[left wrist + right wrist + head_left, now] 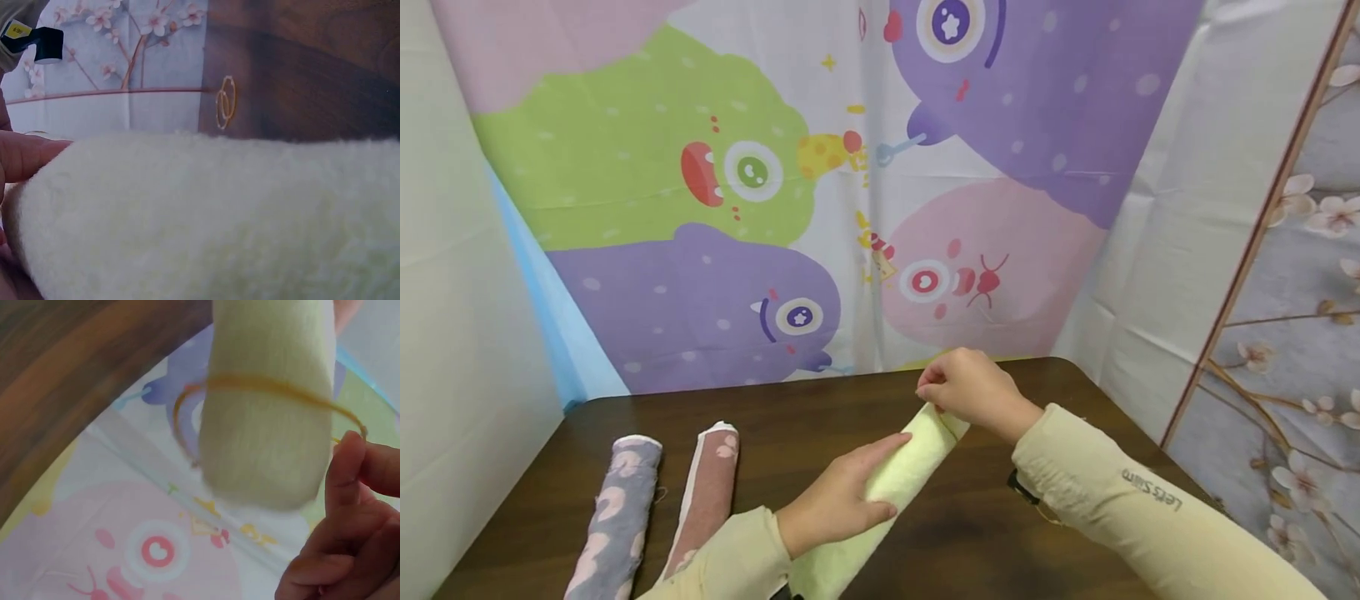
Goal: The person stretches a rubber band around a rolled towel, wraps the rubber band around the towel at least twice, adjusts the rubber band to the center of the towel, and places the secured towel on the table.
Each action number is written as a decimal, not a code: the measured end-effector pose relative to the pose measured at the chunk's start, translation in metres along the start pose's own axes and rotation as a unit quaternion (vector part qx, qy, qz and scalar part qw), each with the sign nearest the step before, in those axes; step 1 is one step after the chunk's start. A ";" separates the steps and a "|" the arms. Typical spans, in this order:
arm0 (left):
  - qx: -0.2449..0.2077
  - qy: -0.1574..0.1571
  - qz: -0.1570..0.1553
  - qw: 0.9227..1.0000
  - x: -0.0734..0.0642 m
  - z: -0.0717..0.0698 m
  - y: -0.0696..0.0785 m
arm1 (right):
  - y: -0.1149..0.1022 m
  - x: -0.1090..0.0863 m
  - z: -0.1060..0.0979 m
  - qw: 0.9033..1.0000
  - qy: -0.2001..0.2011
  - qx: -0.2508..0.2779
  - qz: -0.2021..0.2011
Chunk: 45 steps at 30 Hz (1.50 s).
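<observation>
A pale yellow rolled towel (917,454) slants up and to the right over the table in the head view. My left hand (842,500) grips it around its middle, thumb on the near side and fingers on the far side. At the towel's upper end, my right hand (973,387) pinches a rubber band (250,382) between thumb and fingertip. That band loops around the towel's end, standing off from it at both sides in the right wrist view. The fuzzy towel fills the lower part of the left wrist view.
On the dark wooden table (1000,533), a grey-blue patterned rolled towel (613,517) and a reddish-brown rolled towel (707,492) lie at the left. Loose rubber bands (226,103) lie on the table in the left wrist view. A cartoon-printed curtain (1000,275) hangs behind.
</observation>
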<state>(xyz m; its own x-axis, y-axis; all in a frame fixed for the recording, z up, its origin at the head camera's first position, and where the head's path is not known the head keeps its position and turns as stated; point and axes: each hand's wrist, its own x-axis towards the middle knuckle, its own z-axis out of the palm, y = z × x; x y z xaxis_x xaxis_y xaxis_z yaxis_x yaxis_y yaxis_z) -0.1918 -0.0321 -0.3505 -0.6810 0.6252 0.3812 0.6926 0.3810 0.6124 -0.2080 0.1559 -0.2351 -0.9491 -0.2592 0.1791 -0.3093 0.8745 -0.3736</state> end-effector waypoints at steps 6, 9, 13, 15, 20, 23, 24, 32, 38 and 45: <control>0.012 0.033 -0.014 0.999 0.001 0.001 0.001 | -0.006 0.002 0.007 1.000 0.000 -0.012 -0.005; 0.022 0.074 -0.039 0.996 0.002 -0.001 -0.002 | -0.005 0.001 0.010 1.000 0.012 -0.006 -0.011; 0.003 0.122 -0.078 0.989 0.002 -0.005 -0.007 | -0.004 0.001 0.015 0.999 0.015 0.004 -0.042; -0.017 0.131 -0.091 0.987 0.001 -0.008 -0.008 | -0.002 0.000 0.017 0.998 0.020 0.002 -0.059; -0.033 0.141 -0.103 0.984 -0.005 -0.017 -0.007 | 0.000 0.003 0.023 0.994 0.047 0.016 -0.102; -0.009 0.151 -0.092 0.984 -0.006 -0.017 -0.006 | -0.001 0.004 0.026 0.990 0.062 0.025 -0.125; 0.006 0.152 -0.084 0.985 -0.006 -0.016 -0.005 | -0.002 0.003 0.026 0.989 0.067 0.023 -0.128; 0.091 0.129 -0.042 0.987 -0.005 -0.005 0.002 | -0.011 0.008 0.021 0.985 0.094 0.021 -0.145; 0.100 0.148 -0.041 0.983 -0.007 -0.004 0.001 | -0.014 0.007 0.028 0.985 0.060 0.004 -0.163; 0.089 0.178 -0.048 0.979 -0.006 -0.007 -0.002 | -0.001 0.000 0.026 0.987 0.005 0.074 -0.143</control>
<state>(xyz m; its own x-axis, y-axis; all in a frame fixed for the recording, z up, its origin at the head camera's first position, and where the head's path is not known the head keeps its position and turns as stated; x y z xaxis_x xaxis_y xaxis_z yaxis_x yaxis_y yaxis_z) -0.1907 -0.0420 -0.3491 -0.7621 0.3156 0.5654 0.6308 0.5588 0.5384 -0.2092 0.1443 -0.2584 -0.8208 -0.4827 0.3053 -0.5711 0.6964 -0.4346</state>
